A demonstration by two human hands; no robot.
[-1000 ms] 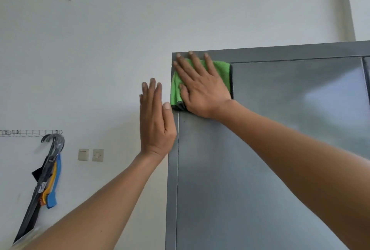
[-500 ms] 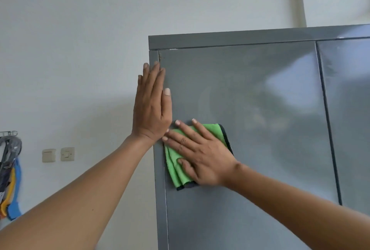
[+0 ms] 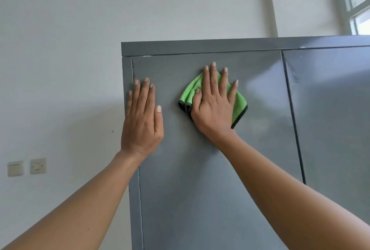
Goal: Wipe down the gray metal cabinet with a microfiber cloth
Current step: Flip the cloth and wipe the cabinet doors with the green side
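The right hand (image 3: 214,107) lies flat with straight, spread fingers on a folded green microfiber cloth with a dark edge (image 3: 239,103) and presses it against the upper part of the left door of the tall gray metal cabinet (image 3: 200,179). The left hand (image 3: 142,117) rests flat with straight fingers on the same door near its left edge, just beside the cloth but not touching it. On the white wall (image 3: 60,49) at the left are two beige switch plates (image 3: 27,166).

There are two hands, the left hand (image 3: 141,121) and the right hand (image 3: 213,107), one green microfiber cloth (image 3: 238,102), one gray metal cabinet (image 3: 200,189) with two doors, and two wall switches (image 3: 27,167) left of the cabinet.
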